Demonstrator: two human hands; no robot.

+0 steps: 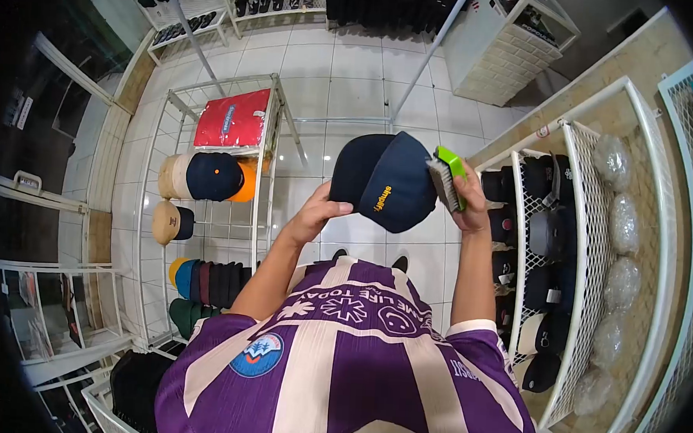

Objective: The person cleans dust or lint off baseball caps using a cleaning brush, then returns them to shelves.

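Note:
A dark navy cap (368, 178) with yellow "simplify" lettering is held up in front of my body. My left hand (317, 213) grips its left edge, the thumb lying on the fabric and the other fingers hidden behind. In my right hand (470, 199) is a bright green brush (452, 175) with pale bristles. The bristles face the cap's right side, close to it; whether they touch cannot be made out.
On the left, a white wire rack (262, 212) carries stacked caps and a red packaged garment (232, 119). Mesh shelves (578, 205) with caps and clear-wrapped bundles (625, 223) stand on the right. A white brick-patterned counter (492, 63) is at the back.

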